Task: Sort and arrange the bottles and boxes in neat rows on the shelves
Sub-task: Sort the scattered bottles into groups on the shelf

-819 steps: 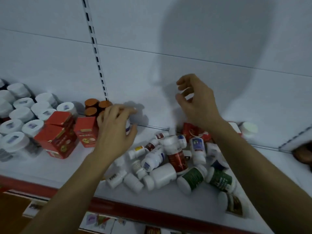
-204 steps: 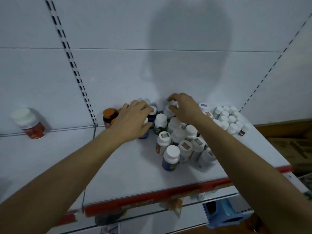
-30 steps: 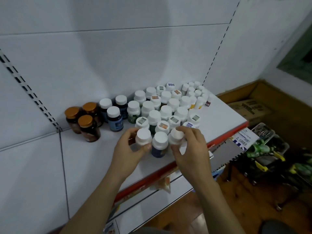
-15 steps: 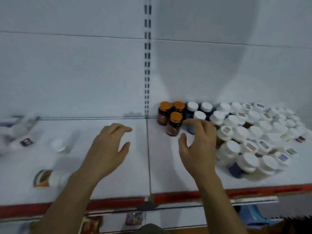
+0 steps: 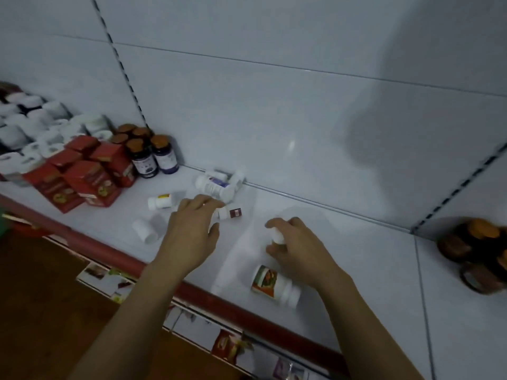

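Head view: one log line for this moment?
left grip: above small bottle | right grip: holds white bottle | labelled bottle: lying by shelf edge | task: unfinished

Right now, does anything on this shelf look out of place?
Yes. Loose bottles lie toppled between the upright red boxes and the brown jars at right: a labelled bottle by the front edge, a yellow-label bottle, a plain white bottle and a heap against the back wall.

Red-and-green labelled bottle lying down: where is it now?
Head view, right of centre: the labelled bottle lies on its side on the white shelf near the red front edge, just in front of the right hand, which grips a small white bottle.
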